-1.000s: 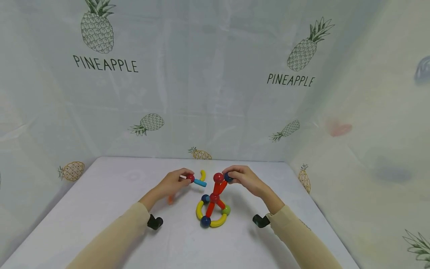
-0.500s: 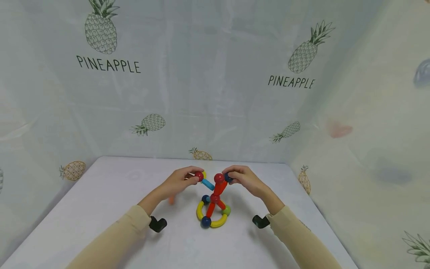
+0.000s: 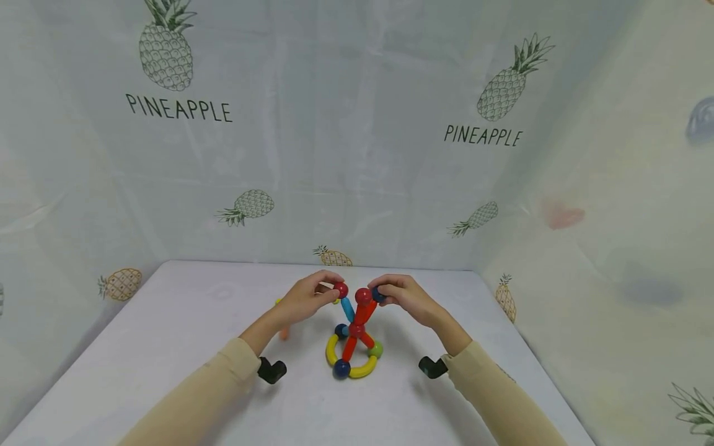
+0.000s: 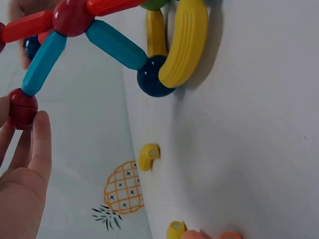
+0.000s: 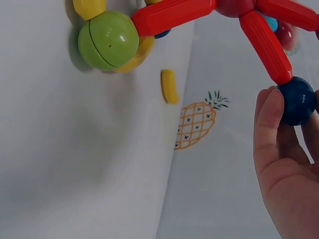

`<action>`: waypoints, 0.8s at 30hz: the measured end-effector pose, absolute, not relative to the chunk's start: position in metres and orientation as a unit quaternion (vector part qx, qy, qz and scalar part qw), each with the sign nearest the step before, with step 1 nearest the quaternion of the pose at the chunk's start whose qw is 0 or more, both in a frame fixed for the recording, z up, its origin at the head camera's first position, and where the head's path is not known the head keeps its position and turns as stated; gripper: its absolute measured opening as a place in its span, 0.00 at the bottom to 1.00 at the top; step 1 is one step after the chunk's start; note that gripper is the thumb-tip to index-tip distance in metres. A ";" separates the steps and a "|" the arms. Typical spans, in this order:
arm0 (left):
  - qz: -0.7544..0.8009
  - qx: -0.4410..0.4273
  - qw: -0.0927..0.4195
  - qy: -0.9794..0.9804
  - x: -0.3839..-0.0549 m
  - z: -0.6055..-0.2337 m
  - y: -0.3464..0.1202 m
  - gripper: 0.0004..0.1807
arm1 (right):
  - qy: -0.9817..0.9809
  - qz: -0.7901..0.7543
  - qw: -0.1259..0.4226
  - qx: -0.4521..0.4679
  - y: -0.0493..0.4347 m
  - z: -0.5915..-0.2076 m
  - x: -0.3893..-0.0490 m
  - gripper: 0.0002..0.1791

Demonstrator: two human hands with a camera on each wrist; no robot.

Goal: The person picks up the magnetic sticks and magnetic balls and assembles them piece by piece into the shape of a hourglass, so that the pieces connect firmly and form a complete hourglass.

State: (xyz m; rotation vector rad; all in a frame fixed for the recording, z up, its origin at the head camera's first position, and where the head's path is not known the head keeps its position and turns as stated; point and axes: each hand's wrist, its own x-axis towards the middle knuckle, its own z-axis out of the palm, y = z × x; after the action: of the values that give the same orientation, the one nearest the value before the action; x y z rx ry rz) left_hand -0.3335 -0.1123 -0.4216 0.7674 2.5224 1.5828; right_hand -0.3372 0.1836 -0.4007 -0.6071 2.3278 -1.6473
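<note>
A magnetic ball-and-stick structure stands mid-table, its base a ring of yellow curved rods (image 3: 364, 367) joined by dark blue balls and a green ball (image 5: 108, 41). Above the ring, red and blue rods meet at a central red ball (image 4: 73, 17). My left hand (image 3: 308, 299) pinches a red ball (image 4: 23, 109) on the upper end of a light blue rod (image 4: 45, 62), whose lower end meets the central ball. On the other side, my right hand (image 3: 411, 299) pinches a dark blue ball (image 5: 297, 101) at the tip of a red rod (image 5: 266, 47). Another red ball (image 3: 364, 296) tops the rod between both hands.
Behind the structure lies a loose yellow curved rod (image 5: 169, 86). Orange pieces (image 3: 284, 333) and another yellow piece (image 4: 175, 231) lie left of it, partly behind the left hand in the head view. A pineapple-print curtain (image 3: 357, 155) hangs around the white table (image 3: 167, 371).
My left hand has moved right, bringing the red ball and light blue rod to the central ball; the rod has swung from nearly level to steep. My right hand has stayed put.
</note>
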 end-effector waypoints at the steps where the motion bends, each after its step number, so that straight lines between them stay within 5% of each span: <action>1: 0.516 0.253 0.032 0.818 -0.333 -0.421 -0.110 0.20 | 0.794 -0.561 0.112 -0.205 0.183 -0.400 -0.337 0.19; 24: 0.542 0.232 0.031 0.807 -0.329 -0.422 -0.099 0.20 | 0.804 -0.535 0.108 -0.236 0.175 -0.395 -0.336 0.20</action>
State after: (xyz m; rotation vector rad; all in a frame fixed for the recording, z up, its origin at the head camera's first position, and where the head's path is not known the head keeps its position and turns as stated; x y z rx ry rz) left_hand -0.3289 -0.0990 -0.4222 0.7143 2.4872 1.6711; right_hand -0.3360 0.1750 -0.3949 -0.6932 2.3650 -1.5754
